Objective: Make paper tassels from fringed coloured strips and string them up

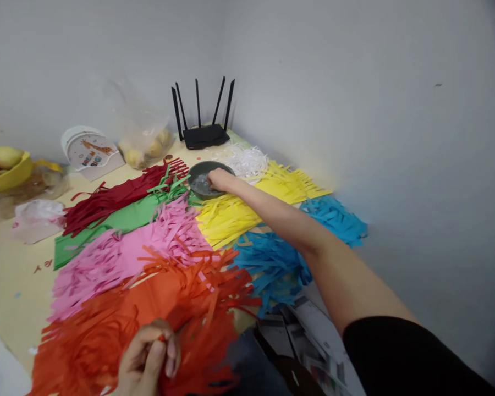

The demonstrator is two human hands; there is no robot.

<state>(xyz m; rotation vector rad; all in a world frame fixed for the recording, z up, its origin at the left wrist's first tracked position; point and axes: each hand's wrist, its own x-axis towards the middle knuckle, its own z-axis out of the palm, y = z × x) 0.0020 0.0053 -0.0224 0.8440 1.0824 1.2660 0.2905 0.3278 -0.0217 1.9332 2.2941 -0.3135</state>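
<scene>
My right hand reaches far across the table into a dark round bowl that holds something pale; its fingers curl down inside and their tips are hidden. My left hand is low at the near edge, fingers pinched together on a strip of the orange fringed paper. Sheets of fringed paper lie side by side between the hands: pink, green, dark red, yellow and blue. White shredded paper lies beside the bowl.
A black router with several antennas stands in the far corner against grey walls. A plastic bag of potatoes, a round white lid, a yellow bowl of potatoes and a crumpled bag sit at the left. Printed papers lie under my right arm.
</scene>
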